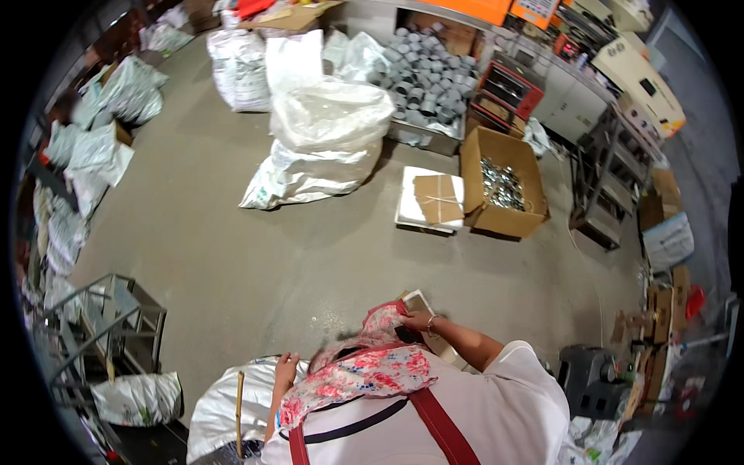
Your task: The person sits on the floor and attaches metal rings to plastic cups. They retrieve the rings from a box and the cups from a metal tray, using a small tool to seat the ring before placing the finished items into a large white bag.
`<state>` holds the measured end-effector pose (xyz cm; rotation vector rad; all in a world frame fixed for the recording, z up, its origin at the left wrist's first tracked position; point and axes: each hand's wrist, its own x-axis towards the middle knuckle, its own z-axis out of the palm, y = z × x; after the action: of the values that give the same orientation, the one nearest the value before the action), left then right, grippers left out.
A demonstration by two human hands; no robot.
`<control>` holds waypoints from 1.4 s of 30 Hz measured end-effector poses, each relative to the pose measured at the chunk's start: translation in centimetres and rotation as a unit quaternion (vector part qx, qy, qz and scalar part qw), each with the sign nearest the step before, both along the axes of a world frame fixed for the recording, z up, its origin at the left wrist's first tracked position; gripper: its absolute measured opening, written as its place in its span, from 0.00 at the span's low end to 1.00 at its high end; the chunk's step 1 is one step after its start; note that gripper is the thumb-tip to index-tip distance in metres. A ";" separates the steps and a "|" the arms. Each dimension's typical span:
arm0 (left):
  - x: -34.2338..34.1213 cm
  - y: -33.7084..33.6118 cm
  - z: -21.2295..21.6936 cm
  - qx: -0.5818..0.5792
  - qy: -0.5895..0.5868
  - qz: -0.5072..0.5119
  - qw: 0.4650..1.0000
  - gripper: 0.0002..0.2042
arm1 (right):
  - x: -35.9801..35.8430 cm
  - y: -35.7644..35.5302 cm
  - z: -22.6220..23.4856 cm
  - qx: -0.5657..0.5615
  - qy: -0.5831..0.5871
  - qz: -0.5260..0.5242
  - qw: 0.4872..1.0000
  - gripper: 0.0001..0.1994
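Note:
I wear a floral apron (372,368) with red trim and red straps over a white shirt. My right hand (417,320), with a bracelet at the wrist, is closed on the apron's red-edged upper part and holds it out in front of me. Just beyond that hand, the corner of a box (419,299) with a pale rim shows; the apron and my arm hide most of it. My left hand (287,367) is low at my left side, fingers apart and nothing seen in them. Beside it stand a white woven sack (217,403) and a wooden stick (239,407).
Ahead stand large white sacks (333,139), a metal bin of grey pipe fittings (426,141), a white box (407,203) topped with cardboard, and a carton of shiny metal parts (504,225). Metal steps (608,186) are at right, a metal frame (116,310) at left.

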<state>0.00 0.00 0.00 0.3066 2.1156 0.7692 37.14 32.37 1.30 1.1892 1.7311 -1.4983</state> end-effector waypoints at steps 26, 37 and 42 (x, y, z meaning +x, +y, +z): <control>-4.8 64.9 17.9 -0.003 -0.644 -0.216 0.734 0.17 | -29.1 28.8 13.7 -0.083 0.551 -0.629 0.542 0.15; -0.8 92.8 13.0 0.003 -0.494 -0.122 0.861 0.19 | -22.8 53.5 16.4 0.496 0.348 -0.301 0.736 0.17; -1.8 105.5 12.4 -0.014 -0.443 -0.111 0.889 0.23 | -15.1 63.0 16.8 0.440 0.245 -0.361 0.785 0.11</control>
<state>-1.76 105.46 12.37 0.1309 1.1979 0.5794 22.07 95.41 18.10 2.3010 2.6818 -1.4759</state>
